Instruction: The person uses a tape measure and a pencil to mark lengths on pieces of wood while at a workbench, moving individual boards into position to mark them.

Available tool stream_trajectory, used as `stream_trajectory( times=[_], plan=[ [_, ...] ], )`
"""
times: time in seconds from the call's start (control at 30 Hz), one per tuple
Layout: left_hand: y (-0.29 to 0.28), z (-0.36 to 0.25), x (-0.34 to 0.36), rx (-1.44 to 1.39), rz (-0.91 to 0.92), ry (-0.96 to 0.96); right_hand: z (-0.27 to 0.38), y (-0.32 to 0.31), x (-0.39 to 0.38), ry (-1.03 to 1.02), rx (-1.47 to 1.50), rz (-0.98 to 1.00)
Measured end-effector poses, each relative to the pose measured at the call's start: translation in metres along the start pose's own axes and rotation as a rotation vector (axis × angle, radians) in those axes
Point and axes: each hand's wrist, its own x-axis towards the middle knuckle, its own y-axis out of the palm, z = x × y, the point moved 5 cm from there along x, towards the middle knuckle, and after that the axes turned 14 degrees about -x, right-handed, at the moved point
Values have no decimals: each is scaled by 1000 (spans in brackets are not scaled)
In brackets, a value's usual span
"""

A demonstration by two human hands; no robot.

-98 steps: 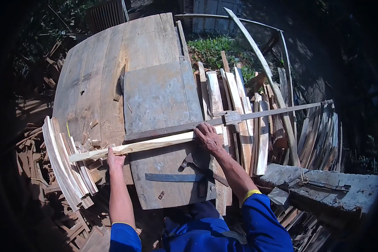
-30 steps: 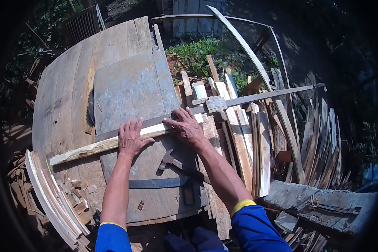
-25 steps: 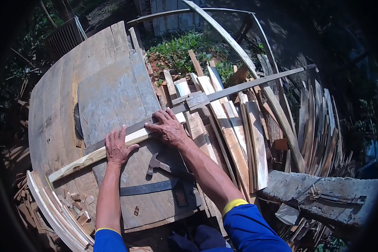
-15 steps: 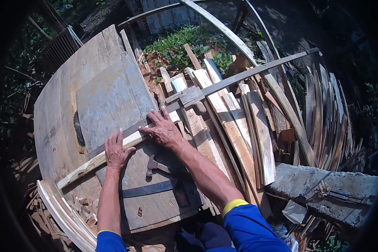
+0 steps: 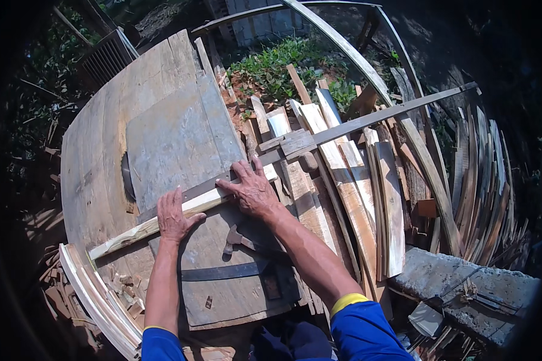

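Note:
A long pale wooden strip (image 5: 129, 236) lies slantwise across a wooden work table (image 5: 96, 144), along the near side of a dark straight bar (image 5: 208, 185). My left hand (image 5: 174, 221) rests over the strip, its fingers stretched toward the bar and its thumb out to the right. Farther right, my right hand (image 5: 251, 189) presses on the strip and bar near the strip's right end, fingers spread. Beyond the bar, a curved dark blade edge (image 5: 127, 175) shows beside a grey metal sheet (image 5: 171, 141). A hammer (image 5: 238, 239) lies on the table just below my hands.
Sawn boards (image 5: 343, 174) lean in a pile on the right, under a long crossing wooden bar (image 5: 397, 111). Curved strips (image 5: 96, 301) stand at lower left beside offcuts. A dark flat strap (image 5: 223, 271) lies on the near table. A concrete slab (image 5: 464, 289) sits at lower right.
The whole scene sits slightly farther right in the picture as the view has shifted. Both hands stay on the wooden strip in nearly the same places.

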Motion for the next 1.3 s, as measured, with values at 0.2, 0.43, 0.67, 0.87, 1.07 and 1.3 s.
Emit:
stream_trajectory(
  times=[0.2, 0.43, 0.67, 0.87, 1.07, 1.3],
  plan=[
    [6, 3, 9, -42, -50, 55, -11, -14, 7, -25, -173, 86],
    [11, 17, -2, -58, -156, 60, 5, 3, 7, -68, -237, 10],
    [21, 18, -3, -35, -181, 51, 4, 8, -2, -49, -212, -52],
    [23, 18, -7, -41, -192, 76, 7, 7, -5, -39, -222, -49],
    [25, 19, -9, 3, -217, 89, 4, 18, -8, -18, -199, -44],
    [33, 24, -7, 7, -248, 130, 4, 25, -12, 6, -217, -83]
  ],
)
